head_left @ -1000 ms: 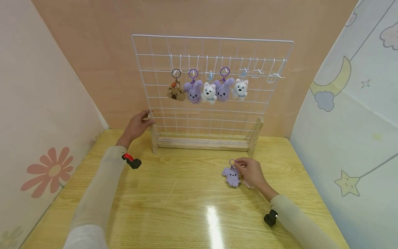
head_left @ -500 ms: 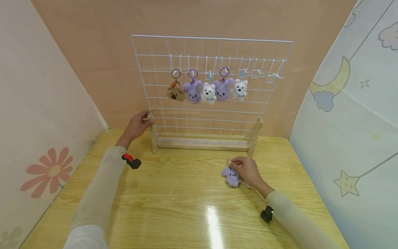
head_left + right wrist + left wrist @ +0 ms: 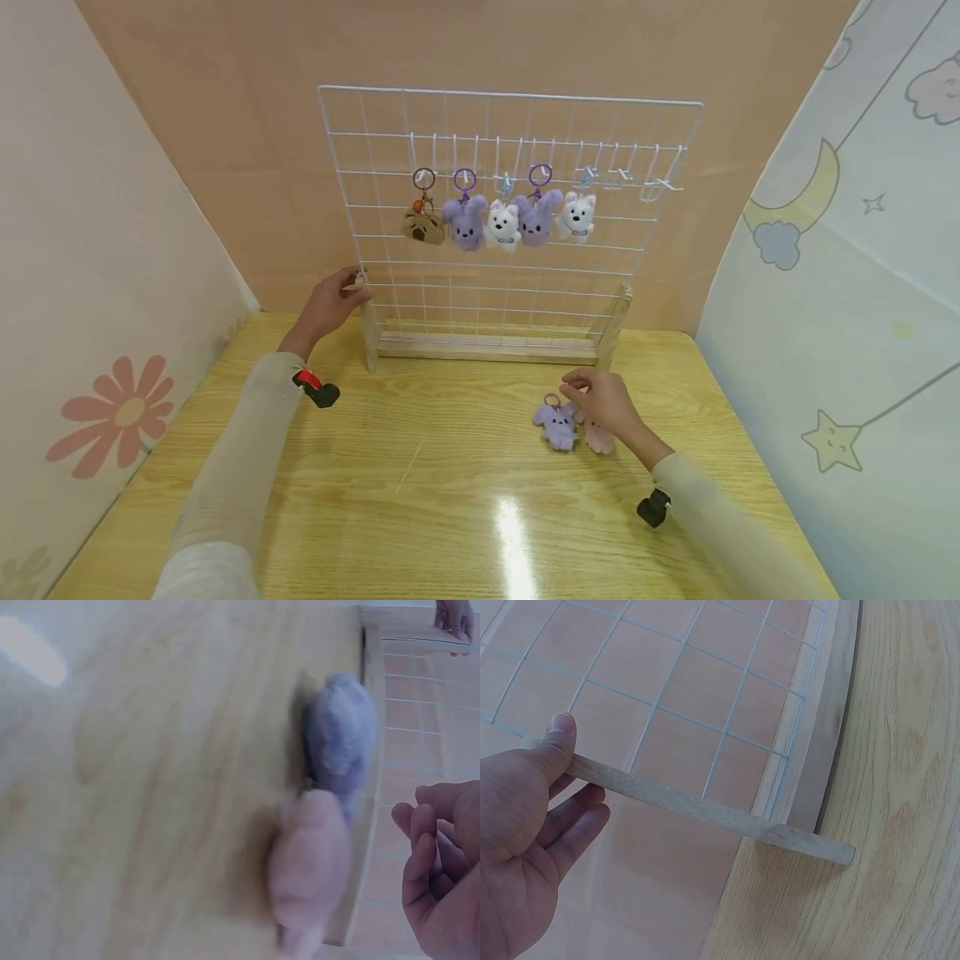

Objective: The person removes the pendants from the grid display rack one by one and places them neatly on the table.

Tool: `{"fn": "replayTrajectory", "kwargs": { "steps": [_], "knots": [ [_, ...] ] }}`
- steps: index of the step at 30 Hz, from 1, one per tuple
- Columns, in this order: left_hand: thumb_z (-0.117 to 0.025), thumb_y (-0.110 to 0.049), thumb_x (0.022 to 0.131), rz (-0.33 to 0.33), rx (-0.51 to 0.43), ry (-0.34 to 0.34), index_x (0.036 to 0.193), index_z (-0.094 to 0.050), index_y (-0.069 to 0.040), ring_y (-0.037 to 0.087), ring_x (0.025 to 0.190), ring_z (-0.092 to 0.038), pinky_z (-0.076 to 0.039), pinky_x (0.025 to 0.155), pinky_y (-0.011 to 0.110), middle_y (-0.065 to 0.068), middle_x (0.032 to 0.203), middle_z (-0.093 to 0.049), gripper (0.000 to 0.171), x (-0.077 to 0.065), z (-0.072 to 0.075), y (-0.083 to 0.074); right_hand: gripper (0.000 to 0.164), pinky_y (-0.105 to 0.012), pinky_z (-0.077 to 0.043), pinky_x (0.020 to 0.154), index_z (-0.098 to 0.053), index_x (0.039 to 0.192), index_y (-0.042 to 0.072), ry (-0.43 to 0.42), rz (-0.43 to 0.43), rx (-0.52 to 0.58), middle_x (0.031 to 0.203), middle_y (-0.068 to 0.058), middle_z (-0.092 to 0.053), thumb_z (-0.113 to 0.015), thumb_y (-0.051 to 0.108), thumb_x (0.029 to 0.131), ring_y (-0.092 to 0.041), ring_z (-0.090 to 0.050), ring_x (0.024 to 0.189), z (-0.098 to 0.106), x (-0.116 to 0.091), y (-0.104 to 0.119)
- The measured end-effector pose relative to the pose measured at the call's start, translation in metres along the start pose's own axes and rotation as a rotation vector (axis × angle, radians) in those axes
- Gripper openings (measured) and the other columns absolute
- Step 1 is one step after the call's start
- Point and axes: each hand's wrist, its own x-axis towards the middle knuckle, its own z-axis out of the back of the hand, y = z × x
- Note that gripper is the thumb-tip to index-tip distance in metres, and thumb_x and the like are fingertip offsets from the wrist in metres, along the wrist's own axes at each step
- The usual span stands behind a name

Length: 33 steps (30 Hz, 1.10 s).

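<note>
My left hand (image 3: 327,304) grips the top of the left wooden upright (image 3: 697,808) of a white wire grid rack (image 3: 510,95), thumb on one side and fingers beyond. My right hand (image 3: 609,404), fingers loosely bent with nothing between them, hovers just above and to the right of a purple plush keychain (image 3: 559,427). That keychain lies face up on the table, its ring (image 3: 552,400) toward the rack. Beside it lies a pink plush keychain (image 3: 599,439), partly hidden by the hand in the head view. In the right wrist view both plushes look blurred.
Hooks on the grid carry a brown plush keychain (image 3: 424,227), two purple ones and two white dog ones (image 3: 576,215). Several bare hooks (image 3: 660,188) stick out at the right end. The rack's wooden base (image 3: 487,347) stands at the back of the table (image 3: 360,500).
The right hand has let go of the purple keychain's ring and lifted slightly off it. The ring now lies down near the plush, and more of the pink keychain shows. The left hand has stayed put.
</note>
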Motion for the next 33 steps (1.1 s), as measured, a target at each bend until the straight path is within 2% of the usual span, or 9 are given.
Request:
{"fn": "replayTrajectory", "kwargs": {
  "steps": [6, 10, 17, 24, 33],
  "knots": [
    [-0.057, -0.024, 0.107, 0.001, 0.008, 0.001, 0.158, -0.032, 0.002, 0.048, 0.136, -0.049, -0.047, 0.106, 0.06, 0.028, 0.155, -0.041, 0.062, 0.0, 0.0, 0.001, 0.022, -0.031, -0.054, 0.063, -0.078, 0.11, 0.007, -0.062, 0.047, -0.032, 0.095, -0.007, -0.078, -0.072, 0.024, 0.098, -0.016, -0.066, 0.072, 0.031, 0.008, 0.021],
    [-0.057, -0.025, 0.107, 0.009, 0.011, 0.0, 0.158, -0.031, 0.001, 0.047, 0.137, -0.049, -0.047, 0.106, 0.06, 0.028, 0.155, -0.041, 0.063, 0.0, 0.0, 0.001, 0.022, -0.027, -0.048, 0.055, -0.078, 0.11, 0.008, -0.121, 0.089, -0.049, 0.094, -0.007, -0.078, -0.072, 0.025, 0.098, -0.011, -0.062, 0.064, 0.05, 0.015, 0.035],
    [-0.057, -0.021, 0.107, 0.015, 0.013, -0.001, 0.159, -0.03, 0.001, 0.047, 0.137, -0.048, -0.046, 0.106, 0.06, 0.029, 0.156, -0.04, 0.062, 0.0, -0.001, 0.0, 0.021, -0.023, -0.04, 0.044, -0.079, 0.109, 0.007, -0.271, 0.187, -0.047, 0.093, -0.01, -0.078, -0.075, 0.024, 0.097, -0.01, -0.058, 0.055, 0.076, 0.026, 0.054],
    [-0.057, -0.02, 0.107, 0.014, 0.017, 0.001, 0.159, -0.03, 0.0, 0.047, 0.137, -0.049, -0.047, 0.106, 0.06, 0.029, 0.156, -0.039, 0.062, 0.001, -0.001, 0.001, 0.022, -0.015, -0.041, 0.047, -0.079, 0.113, 0.006, -0.403, 0.261, -0.016, 0.099, -0.012, -0.078, -0.075, 0.019, 0.096, -0.013, -0.062, 0.058, 0.098, 0.04, 0.068],
    [-0.057, -0.022, 0.107, 0.014, 0.01, 0.0, 0.159, -0.031, 0.001, 0.046, 0.136, -0.05, -0.048, 0.105, 0.059, 0.028, 0.156, -0.04, 0.062, 0.001, -0.001, 0.001, 0.022, -0.008, -0.039, 0.05, -0.08, 0.11, 0.005, -0.537, 0.315, -0.002, 0.1, -0.01, -0.079, -0.079, 0.019, 0.093, 0.014, -0.054, 0.06, 0.124, 0.06, 0.096]
  ]
}}
